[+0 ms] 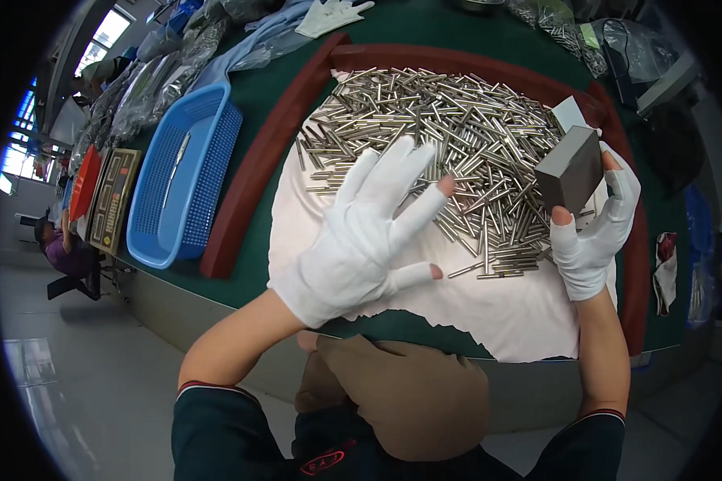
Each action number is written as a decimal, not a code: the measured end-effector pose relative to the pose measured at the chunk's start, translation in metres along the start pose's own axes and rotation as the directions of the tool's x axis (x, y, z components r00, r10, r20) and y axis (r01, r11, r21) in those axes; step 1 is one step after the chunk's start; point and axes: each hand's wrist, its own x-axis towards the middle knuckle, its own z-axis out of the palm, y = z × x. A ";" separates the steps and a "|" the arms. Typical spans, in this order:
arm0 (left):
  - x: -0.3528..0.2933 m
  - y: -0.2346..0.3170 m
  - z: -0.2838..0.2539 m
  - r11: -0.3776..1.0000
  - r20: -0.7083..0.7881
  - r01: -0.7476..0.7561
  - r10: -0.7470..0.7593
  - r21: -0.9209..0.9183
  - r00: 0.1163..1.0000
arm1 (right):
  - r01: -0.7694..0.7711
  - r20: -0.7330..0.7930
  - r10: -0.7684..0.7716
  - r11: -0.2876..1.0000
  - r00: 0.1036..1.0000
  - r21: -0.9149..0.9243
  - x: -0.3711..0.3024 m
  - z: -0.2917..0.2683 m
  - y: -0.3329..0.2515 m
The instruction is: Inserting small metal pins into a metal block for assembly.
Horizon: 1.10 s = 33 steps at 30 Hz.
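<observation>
A broad heap of shiny metal pins [465, 120] is spread over a pale cloth [297, 216] on the green table. My left hand [361, 224], in a white glove with some fingertips bare, is spread flat over the heap's left front part, holding nothing. In my right hand [598, 228], gloved the same way, is a dark grey rectangular block [571, 170], gripped between thumb and fingers at the right side of the heap. Several pins lie side by side in a small row near the cloth's front. A white card-like piece [569, 115] stands behind the block.
Dark red wooden bars [245, 192] frame the cloth at left, back and right. Left of them stands a blue plastic basket [156, 232] with a slim silver tool inside. A white glove [329, 18] and plastic bags lie at the back. A person [66, 248] sits far left.
</observation>
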 end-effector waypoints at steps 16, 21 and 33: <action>-0.156 0.034 -0.073 0.843 0.034 0.495 -0.513 0.211 0.858 | 0.002 0.069 -0.002 1.000 0.998 -0.006 -0.007 0.008 -0.009; -0.091 0.011 -0.052 0.956 -0.140 0.241 -0.220 0.164 0.966 | 0.019 0.052 -0.019 1.000 0.998 -0.007 -0.008 0.006 -0.005; -0.025 -0.014 -0.004 0.969 0.179 -0.014 -0.032 0.247 0.983 | -0.017 0.034 0.016 0.999 0.999 0.029 -0.009 0.008 0.000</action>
